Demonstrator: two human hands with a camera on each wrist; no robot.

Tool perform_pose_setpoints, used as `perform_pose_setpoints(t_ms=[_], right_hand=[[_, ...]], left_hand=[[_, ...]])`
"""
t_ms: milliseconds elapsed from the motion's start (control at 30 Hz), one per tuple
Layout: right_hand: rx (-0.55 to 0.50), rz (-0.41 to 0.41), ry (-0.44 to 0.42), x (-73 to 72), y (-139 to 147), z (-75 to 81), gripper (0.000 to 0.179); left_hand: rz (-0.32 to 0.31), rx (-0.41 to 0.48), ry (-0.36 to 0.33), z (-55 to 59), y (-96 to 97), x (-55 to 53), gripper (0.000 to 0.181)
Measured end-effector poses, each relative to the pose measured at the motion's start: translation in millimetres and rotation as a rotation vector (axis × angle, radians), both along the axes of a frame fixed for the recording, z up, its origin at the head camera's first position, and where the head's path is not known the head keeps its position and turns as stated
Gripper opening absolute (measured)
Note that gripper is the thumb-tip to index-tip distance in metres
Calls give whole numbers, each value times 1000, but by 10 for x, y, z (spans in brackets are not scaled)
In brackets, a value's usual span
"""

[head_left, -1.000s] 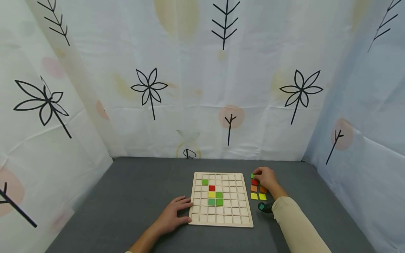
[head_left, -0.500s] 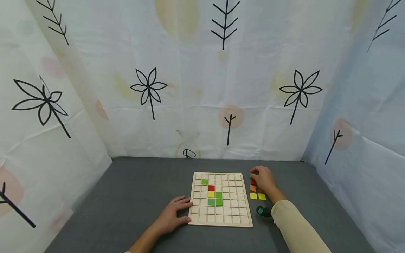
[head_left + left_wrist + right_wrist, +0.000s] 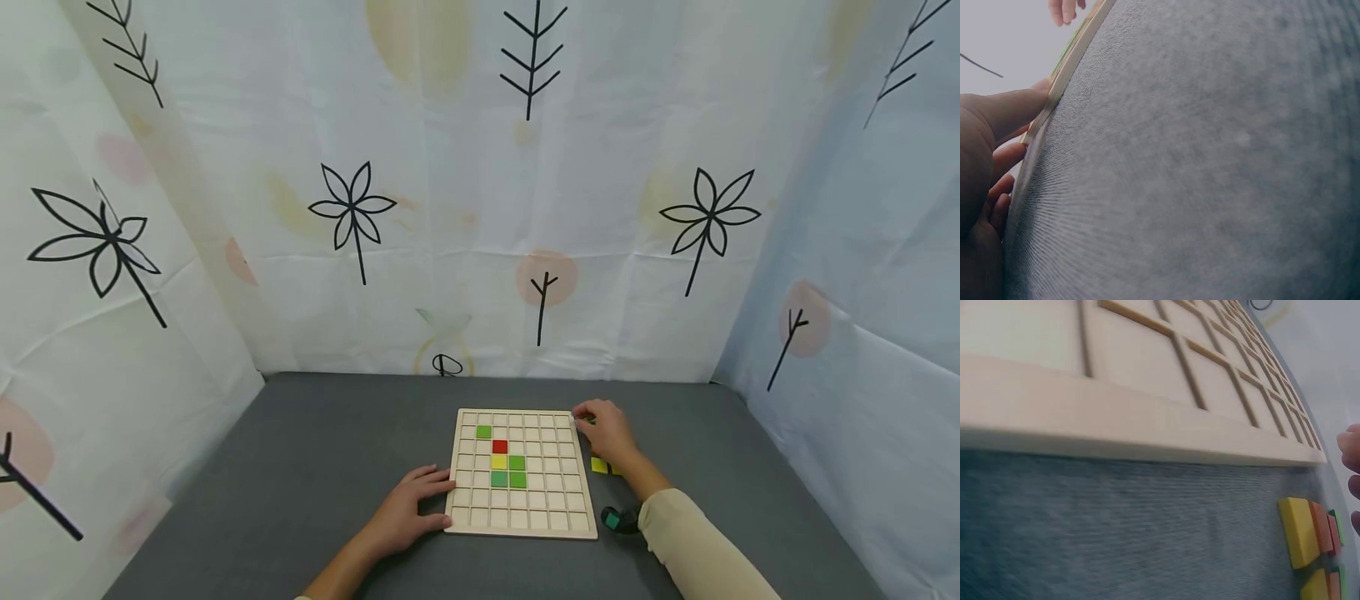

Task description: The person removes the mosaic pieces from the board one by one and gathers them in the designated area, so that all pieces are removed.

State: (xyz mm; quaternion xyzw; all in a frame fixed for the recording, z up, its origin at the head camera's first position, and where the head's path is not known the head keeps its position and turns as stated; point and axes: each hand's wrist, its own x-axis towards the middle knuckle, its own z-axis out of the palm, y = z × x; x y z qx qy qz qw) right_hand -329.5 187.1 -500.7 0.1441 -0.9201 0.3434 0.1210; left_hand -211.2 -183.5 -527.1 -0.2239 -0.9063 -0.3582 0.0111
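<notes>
A pale wooden grid board lies on the grey table, with green, red, yellow and teal square tiles in some cells. My left hand rests against its left edge, fingers extended and thumb near the front corner; the left wrist view shows thumb and fingers touching the rim. My right hand is at the board's far right corner, fingertips bent together near the rim. I cannot tell whether a tile is between them. A yellow tile and other loose tiles lie partly hidden below this hand.
In the right wrist view, yellow tiles, orange tiles and green tiles stand in two rows beside the board's right side. A small dark device sits by the right wrist. A white patterned curtain closes off the table's back and sides.
My right hand has moved left from the far end of the loose tiles to the board's far right corner. The left hand and the tiles on the board stay as they were.
</notes>
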Motion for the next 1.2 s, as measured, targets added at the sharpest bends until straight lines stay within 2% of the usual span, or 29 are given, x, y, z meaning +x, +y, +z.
perform_pose_setpoints(t_ms=[233,600,867,1200], right_hand=[[-11,36,-8,62,-96,-25,12],[-1,76,27,152,-204,-71,7],[-45,109,-44,223,-336,-69,7],[-62,250,-127,291,-500,-65,4]], left_hand=[[2,10,2,13,14,3,54],[1,4,20,14,13,7,54],[-3,7,29,20,10,10,54],[0,1,-4,26,13,10,55]])
